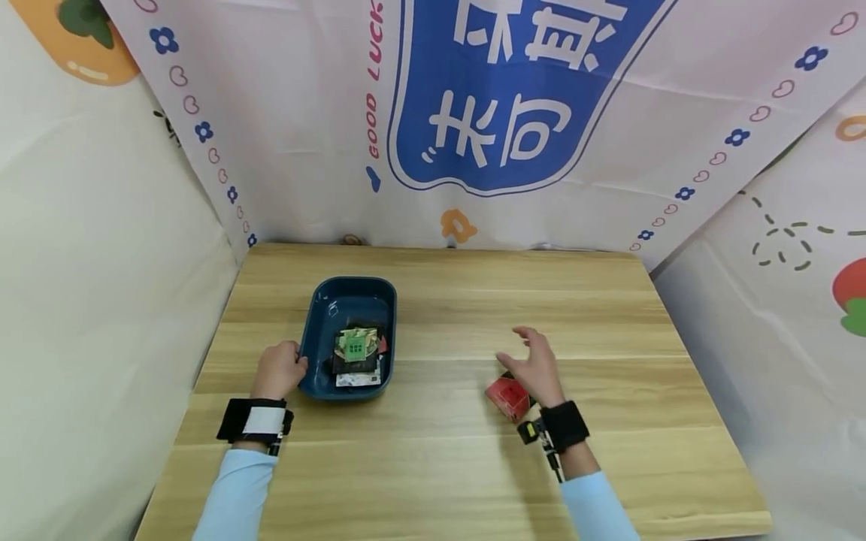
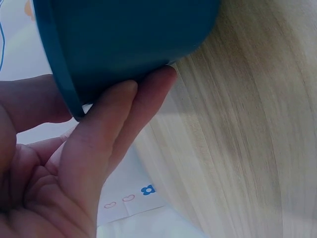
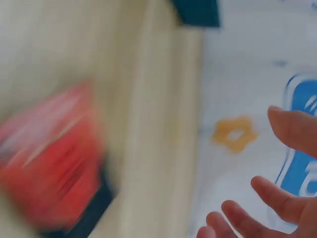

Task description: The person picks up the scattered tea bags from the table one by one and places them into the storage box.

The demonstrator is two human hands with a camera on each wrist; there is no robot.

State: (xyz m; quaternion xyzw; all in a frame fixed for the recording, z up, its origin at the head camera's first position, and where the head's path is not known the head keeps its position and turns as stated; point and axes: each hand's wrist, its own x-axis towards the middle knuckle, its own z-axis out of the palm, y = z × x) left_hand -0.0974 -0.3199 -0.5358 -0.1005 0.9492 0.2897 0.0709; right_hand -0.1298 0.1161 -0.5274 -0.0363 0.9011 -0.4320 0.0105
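My left hand (image 1: 279, 370) grips the near-left rim of a dark blue rectangular dish (image 1: 316, 330). The left wrist view shows the thumb on one side of the dish wall (image 2: 129, 39) and fingers (image 2: 106, 106) along its outside. Inside lies a small pile of packets, a black one with a green label (image 1: 355, 347) on top and a white one (image 1: 358, 379) under it. Over on the right, my right hand (image 1: 537, 368) hovers with fingers spread and nothing in them. Below it a red and black packet (image 1: 507, 397) rests on the table, partly hidden by the hand; it is blurred in the right wrist view.
The wood-grain table (image 1: 433, 458) ends at a printed white cloth (image 1: 311, 150) behind it. Pale cloth walls, the left one (image 1: 101, 285) and the right one (image 1: 764, 361), stand at both sides.
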